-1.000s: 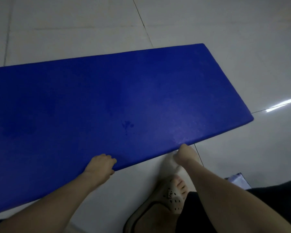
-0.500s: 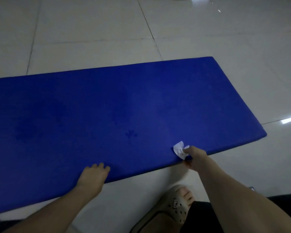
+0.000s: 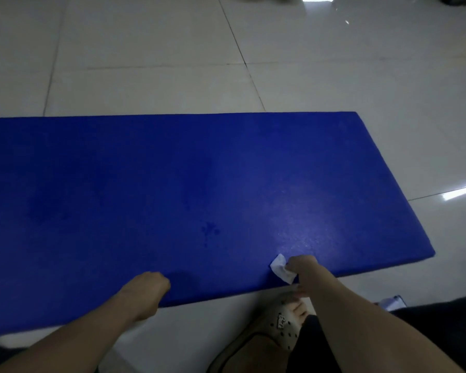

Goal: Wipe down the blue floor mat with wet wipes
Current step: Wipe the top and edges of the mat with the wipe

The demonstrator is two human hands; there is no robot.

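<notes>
A long blue floor mat point(image 3: 172, 189) lies flat on the pale tiled floor, running off the left edge of view. My right hand point(image 3: 304, 273) holds a small crumpled white wet wipe point(image 3: 280, 268) against the mat at its near edge. My left hand point(image 3: 148, 288) rests on the near edge further left, its fingers curled over the top of the mat. A dark damp blotch point(image 3: 209, 231) marks the mat between the two hands, slightly further in.
My foot in a beige perforated clog point(image 3: 277, 327) stands on the floor just below the right hand. A pale packet point(image 3: 392, 302) shows at the right behind my forearm. Glossy white tiles point(image 3: 334, 76) surround the mat.
The mat has dropped from a tilted lift to lying flat. My right hand came off the underside of the edge and now holds a white wipe on top. My left hand moved onto the mat's surface.
</notes>
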